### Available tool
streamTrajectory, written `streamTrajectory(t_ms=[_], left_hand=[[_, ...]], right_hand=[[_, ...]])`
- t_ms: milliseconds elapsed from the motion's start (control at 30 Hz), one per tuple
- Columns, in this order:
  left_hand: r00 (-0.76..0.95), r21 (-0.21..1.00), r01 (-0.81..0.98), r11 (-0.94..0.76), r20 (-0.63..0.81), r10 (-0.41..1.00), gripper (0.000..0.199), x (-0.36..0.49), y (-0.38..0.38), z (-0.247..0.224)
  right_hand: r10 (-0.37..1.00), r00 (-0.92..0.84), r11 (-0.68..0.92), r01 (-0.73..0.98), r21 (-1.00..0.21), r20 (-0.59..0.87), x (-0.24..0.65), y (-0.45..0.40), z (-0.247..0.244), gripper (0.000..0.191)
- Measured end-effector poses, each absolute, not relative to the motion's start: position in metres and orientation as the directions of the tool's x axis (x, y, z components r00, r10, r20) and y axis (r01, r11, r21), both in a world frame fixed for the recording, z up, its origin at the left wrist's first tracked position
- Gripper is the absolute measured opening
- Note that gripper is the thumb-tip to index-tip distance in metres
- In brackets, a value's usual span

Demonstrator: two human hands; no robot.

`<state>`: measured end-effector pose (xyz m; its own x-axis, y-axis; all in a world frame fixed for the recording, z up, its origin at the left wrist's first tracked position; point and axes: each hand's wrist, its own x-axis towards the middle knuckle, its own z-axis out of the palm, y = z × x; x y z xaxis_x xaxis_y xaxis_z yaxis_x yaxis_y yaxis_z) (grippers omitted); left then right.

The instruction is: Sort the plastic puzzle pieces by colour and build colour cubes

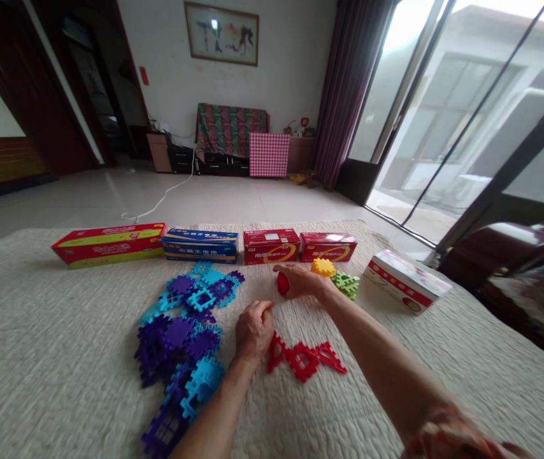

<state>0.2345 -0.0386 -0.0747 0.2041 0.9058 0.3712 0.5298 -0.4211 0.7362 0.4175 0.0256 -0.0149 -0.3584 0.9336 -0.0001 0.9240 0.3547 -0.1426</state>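
Observation:
My right hand [301, 281] reaches forward across the quilted cover, fingers closed around a red plastic interlocking block [282, 284]. Nearer to me, my left hand [254, 328] is curled up; its fingertips face away, so anything inside is hidden. Just right of it lie red interlocking pieces [303, 362], a notched square with pointed pieces beside it. A yellow notched piece [323, 267] and green lattice pieces [346, 285] sit beyond my right wrist. Left of my left hand spreads a loose pile of purple pieces [176, 333] and light-blue pieces [204, 381].
Along the far side stand a long red-and-yellow box [112, 245], a blue box [200, 246] and two red boxes [272, 247]. A white-and-red box [406, 280] is angled at the right. Beyond is a tiled floor with a white cable [160, 203].

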Motion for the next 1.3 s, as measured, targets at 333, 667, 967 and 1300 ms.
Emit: streamTrajectory(t_ms=[333, 667, 967, 1300], left_hand=[[0.208, 0.744, 0.519, -0.422, 0.369, 0.906, 0.028, 0.234, -0.038, -0.076], [0.216, 0.746, 0.500, -0.440, 0.384, 0.898, 0.027, 0.234, -0.037, -0.077], [0.216, 0.709, 0.528, -0.468, 0.421, 0.881, 0.030, 0.233, -0.035, -0.081], [0.211, 0.706, 0.522, -0.479, 0.437, 0.874, 0.031, 0.232, -0.031, -0.085]], right_hand=[[0.943, -0.332, 0.332, 0.931, -0.154, 0.025, 0.422, 0.010, -0.019, 0.073], [0.949, -0.300, 0.315, 0.922, -0.224, 0.101, 0.422, -0.050, 0.001, 0.074], [0.968, -0.247, 0.251, 0.931, -0.267, 0.049, 0.439, -0.111, 0.007, 0.072], [0.975, -0.224, 0.219, 0.954, -0.205, -0.005, 0.484, -0.138, 0.005, 0.062]])
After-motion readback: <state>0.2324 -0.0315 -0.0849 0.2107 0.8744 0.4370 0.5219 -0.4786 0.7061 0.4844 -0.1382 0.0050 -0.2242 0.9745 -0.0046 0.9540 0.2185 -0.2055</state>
